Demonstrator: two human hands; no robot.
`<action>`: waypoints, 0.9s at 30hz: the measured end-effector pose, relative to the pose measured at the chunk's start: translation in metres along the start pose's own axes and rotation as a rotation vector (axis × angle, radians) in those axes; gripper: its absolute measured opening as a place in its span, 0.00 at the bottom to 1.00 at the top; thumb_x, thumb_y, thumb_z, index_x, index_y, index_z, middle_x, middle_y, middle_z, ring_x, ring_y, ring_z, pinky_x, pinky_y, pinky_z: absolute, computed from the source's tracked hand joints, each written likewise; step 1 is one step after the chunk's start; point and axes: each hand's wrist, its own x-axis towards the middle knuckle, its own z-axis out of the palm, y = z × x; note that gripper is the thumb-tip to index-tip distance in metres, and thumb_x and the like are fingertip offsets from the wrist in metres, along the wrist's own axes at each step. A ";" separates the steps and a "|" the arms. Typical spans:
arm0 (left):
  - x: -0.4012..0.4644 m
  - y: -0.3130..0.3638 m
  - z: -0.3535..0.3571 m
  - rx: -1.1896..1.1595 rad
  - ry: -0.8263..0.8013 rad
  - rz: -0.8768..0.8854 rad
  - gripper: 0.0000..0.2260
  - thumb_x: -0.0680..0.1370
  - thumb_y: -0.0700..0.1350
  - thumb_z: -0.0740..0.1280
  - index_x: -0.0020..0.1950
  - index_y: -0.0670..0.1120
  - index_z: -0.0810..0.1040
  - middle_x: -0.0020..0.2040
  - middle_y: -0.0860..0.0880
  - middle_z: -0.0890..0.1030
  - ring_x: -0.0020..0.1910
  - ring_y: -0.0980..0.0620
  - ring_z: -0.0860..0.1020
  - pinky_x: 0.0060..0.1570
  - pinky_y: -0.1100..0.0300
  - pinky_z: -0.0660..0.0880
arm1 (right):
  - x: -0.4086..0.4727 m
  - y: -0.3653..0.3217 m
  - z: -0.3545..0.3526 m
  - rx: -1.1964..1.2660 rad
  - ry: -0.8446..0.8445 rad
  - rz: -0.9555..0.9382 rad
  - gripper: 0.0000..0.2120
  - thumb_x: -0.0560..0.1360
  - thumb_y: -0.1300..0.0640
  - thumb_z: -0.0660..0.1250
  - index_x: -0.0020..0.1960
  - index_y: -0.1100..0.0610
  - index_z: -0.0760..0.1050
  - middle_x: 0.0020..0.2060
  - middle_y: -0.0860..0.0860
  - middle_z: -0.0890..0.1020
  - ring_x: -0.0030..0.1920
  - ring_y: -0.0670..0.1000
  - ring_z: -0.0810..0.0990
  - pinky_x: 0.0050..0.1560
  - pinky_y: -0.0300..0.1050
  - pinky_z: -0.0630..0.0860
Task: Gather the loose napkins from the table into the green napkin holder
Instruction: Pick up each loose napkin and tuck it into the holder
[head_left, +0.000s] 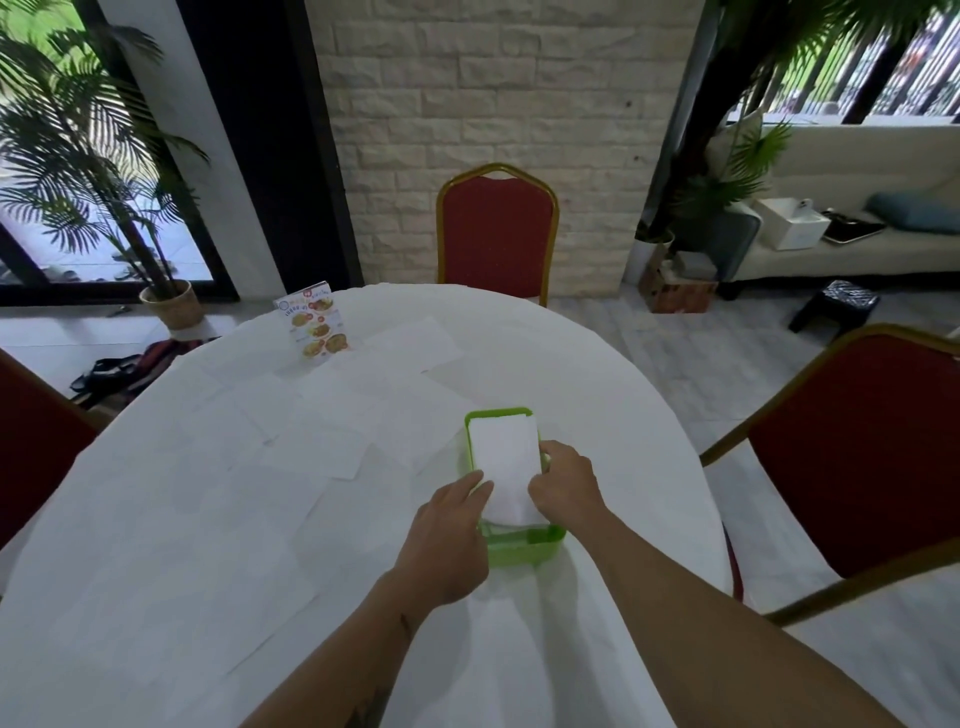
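Forearms reach in from the lower edge and converge over the near middle of the round white table (156, 545). On the left, the left hand (447, 535) lies knuckles up, wrist fairly straight, its fingers extended and pressing on the near left edge of a folded white napkin (504, 457). Opposite it, the right hand (566, 483) is bent down at the wrist with its fingers curled, pinching the napkin's near right edge. That napkin sits tilted in the top of the green napkin holder (519, 545), its near end raised above the rim and its far end down inside the box. Left of the holder and beyond it, loose napkins (322, 447) lie flat and scattered across the cloth, some overlapping. Farther back near the table's far left edge stands a small menu card (317, 327). Behind the table a red chair (498, 234) faces a pale brick wall (493, 78).
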 end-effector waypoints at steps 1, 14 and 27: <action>0.001 0.001 0.001 0.027 -0.022 0.011 0.28 0.75 0.41 0.58 0.76 0.49 0.59 0.78 0.51 0.57 0.75 0.49 0.56 0.74 0.52 0.57 | -0.001 0.000 0.000 -0.039 -0.008 -0.007 0.20 0.68 0.65 0.60 0.59 0.56 0.76 0.50 0.53 0.80 0.46 0.54 0.76 0.43 0.44 0.71; -0.008 0.007 0.001 -0.054 0.268 0.029 0.29 0.73 0.40 0.58 0.76 0.46 0.58 0.76 0.46 0.61 0.75 0.47 0.60 0.72 0.51 0.61 | 0.010 -0.006 -0.013 0.470 -0.142 0.051 0.24 0.73 0.68 0.63 0.67 0.55 0.75 0.55 0.55 0.84 0.51 0.53 0.83 0.49 0.45 0.80; -0.007 0.012 0.010 0.142 -0.087 -0.036 0.30 0.76 0.44 0.56 0.78 0.49 0.52 0.79 0.51 0.51 0.78 0.50 0.48 0.76 0.50 0.49 | -0.008 0.000 -0.005 -0.125 -0.037 0.007 0.13 0.70 0.63 0.63 0.55 0.58 0.71 0.51 0.56 0.77 0.45 0.56 0.75 0.39 0.44 0.71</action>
